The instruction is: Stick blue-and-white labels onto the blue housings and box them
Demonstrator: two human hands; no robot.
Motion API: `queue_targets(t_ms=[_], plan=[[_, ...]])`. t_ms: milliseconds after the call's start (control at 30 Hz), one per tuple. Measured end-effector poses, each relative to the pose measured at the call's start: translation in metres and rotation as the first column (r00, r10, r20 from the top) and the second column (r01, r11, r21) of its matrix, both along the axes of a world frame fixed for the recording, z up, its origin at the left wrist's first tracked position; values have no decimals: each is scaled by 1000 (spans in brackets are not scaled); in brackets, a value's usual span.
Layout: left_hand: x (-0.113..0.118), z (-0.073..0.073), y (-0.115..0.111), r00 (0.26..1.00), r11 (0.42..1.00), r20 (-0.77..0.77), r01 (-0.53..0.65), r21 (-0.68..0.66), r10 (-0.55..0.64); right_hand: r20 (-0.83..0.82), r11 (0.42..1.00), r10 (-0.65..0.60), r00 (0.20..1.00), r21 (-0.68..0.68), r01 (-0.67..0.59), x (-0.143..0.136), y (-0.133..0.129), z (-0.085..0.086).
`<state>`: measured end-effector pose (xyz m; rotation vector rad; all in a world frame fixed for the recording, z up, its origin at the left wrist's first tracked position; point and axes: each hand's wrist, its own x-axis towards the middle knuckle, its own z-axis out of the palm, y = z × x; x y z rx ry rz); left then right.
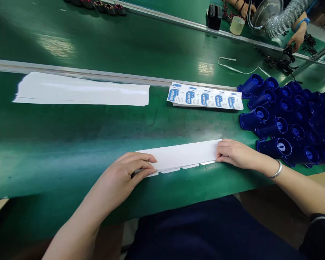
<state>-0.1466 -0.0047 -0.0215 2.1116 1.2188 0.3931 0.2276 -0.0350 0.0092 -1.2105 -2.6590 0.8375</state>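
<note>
A long white paper strip (186, 154) lies in front of me, its plain side up. Small tabs of another layer, like cut label edges, peek out along its near edge. My left hand (129, 169) is closed on the strip's left end, thumb below and fingers on top. At the right end, my right hand (234, 153) pinches the paper between thumb and bent fingers. Beyond the strip is a stack of sheets printed with blue labels (205, 97). Farther left lies a pile of blank white strips (83, 90).
Many dark blue plastic cups (276, 144) crowd the right side, close to my right forearm. A metal rail (97, 77) crosses the green table behind the papers. Past it lies a thin white strap (238, 70). A co-worker's hand (298, 38) handles black parts near a foil duct (289, 20).
</note>
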Motion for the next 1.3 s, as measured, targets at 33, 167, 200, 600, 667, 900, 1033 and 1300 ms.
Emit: queue_targets(t_ms=[33,167,200,600,667,900,1033,1300], plan=[[0,0,0,1000,1000,-2,-1,2,1,6,1000,1,1000,1,-1,3,-2,1],[-1,-1,2,1000,1000,-8,-8,0,8,37,999,-19,999,31,18,9,-2,-1],[-1,-2,2,1000,1000,-13,-10,-6,10,45,999,-29,999,39,27,9,-1,-3],[-5,-5,3,1000,1000,-21,8,-1,-8,49,991,-118,992,-59,120,6,3,4],[-5,-5,3,1000,1000,-25,8,3,-8,81,981,-183,980,-45,187,3,2,4],[-2,-5,-2,999,993,-37,26,112,-22,-32,984,-171,985,42,172,-2,-3,-5],[5,1,-1,998,998,-61,-27,51,30,-36,971,-240,970,10,241,-4,-2,-10],[8,10,11,975,986,-168,-158,-48,148,234,904,-424,875,46,426,-21,10,-3]])
